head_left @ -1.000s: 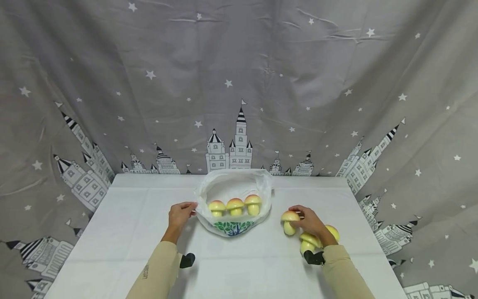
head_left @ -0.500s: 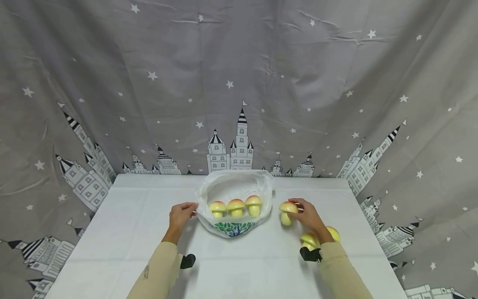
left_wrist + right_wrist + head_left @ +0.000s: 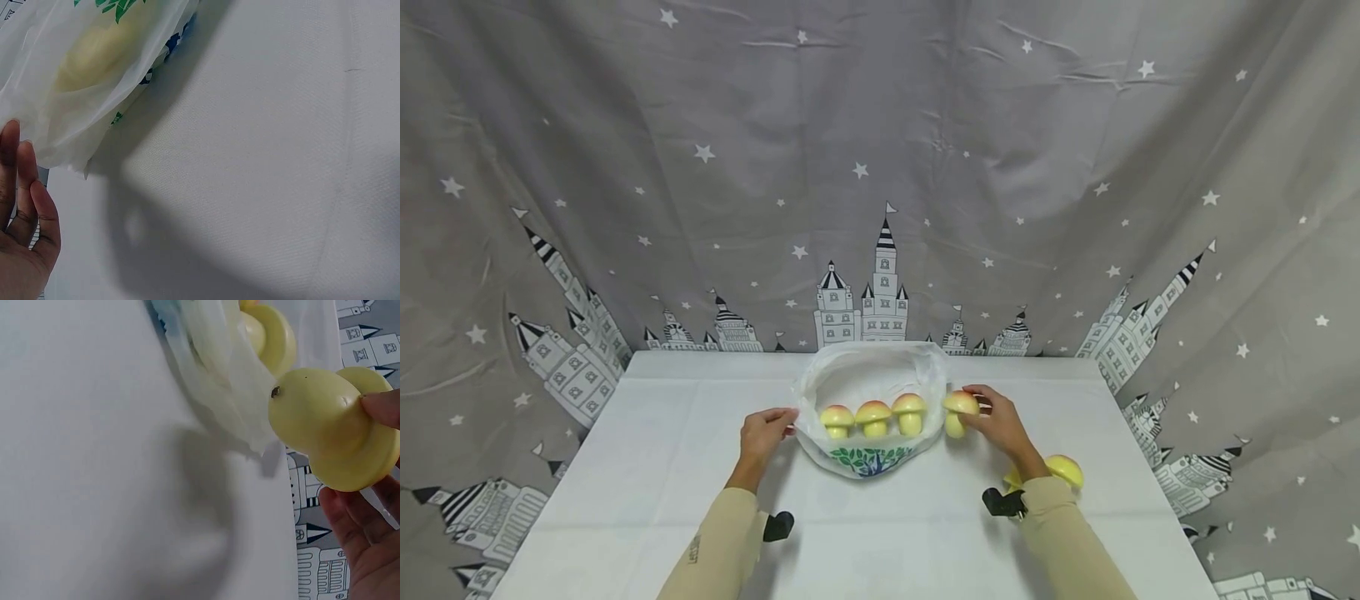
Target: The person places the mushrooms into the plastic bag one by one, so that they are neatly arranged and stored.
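Note:
A white plastic bag (image 3: 812, 440) with a green and blue tree print lies with its mouth wide, and three yellow toy mushrooms with reddish cap tops, one of them the middle mushroom (image 3: 873, 418), sit in a row inside. My left hand (image 3: 762, 437) pinches the bag's left edge; its thumb is hidden in the left wrist view. Beside the bag's right rim, my right hand (image 3: 1004, 427) holds another toy mushroom (image 3: 322, 419) by its cap, between thumb and fingers. The held mushroom's stem points down in the head view, raised off the table.
Two more yellow mushrooms, the right one (image 3: 1066, 471) plainer to see, lie by the right forearm, which partly covers them. A white cloth covers the table (image 3: 880, 550). Behind it hangs a grey curtain (image 3: 760, 208) with castles and stars.
My right hand has lifted the mushroom from the right side of the table and carried it left and away from me to the bag's right rim. My left hand stays at the bag's edge.

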Tool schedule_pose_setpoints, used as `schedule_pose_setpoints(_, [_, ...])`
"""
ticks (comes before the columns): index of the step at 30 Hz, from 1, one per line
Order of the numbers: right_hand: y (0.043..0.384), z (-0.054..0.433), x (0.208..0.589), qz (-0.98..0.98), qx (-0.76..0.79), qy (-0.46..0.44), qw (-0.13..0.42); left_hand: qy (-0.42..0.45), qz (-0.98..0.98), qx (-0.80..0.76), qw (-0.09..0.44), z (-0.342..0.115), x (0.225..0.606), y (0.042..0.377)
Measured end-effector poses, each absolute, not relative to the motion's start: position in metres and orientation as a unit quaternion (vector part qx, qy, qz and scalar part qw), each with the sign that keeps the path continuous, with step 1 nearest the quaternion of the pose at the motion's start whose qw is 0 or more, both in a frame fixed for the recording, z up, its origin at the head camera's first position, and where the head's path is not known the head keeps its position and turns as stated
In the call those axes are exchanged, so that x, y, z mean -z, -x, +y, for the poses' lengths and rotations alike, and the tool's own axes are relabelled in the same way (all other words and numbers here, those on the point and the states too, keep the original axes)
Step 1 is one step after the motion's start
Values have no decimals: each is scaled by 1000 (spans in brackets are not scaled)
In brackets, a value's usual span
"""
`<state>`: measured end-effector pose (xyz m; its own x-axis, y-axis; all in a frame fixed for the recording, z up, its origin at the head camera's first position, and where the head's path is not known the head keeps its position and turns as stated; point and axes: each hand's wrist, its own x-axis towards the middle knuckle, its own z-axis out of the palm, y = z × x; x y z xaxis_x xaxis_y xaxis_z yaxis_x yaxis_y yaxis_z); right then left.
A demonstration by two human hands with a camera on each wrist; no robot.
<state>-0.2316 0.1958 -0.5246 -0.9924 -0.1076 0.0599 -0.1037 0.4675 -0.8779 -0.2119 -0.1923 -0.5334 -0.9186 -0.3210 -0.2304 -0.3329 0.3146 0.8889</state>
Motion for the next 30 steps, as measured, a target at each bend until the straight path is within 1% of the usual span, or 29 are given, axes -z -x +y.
schedule_pose_setpoints(14, [240, 173, 520, 844, 524, 97, -57, 209, 812, -545, 16, -190, 533, 214])
schedule_pose_setpoints(21, [247, 160, 517, 843, 525, 109, -47, 213, 810, -546, 17, -190, 530, 213])
schedule_pose_setpoints(27, [254, 149, 515, 839, 526, 123, -58, 209, 808, -551, 12, -190, 529, 213])
schedule_pose_setpoints(30, [258, 141, 513, 838, 527, 130, -54, 206, 809, -551, 8, -190, 528, 213])
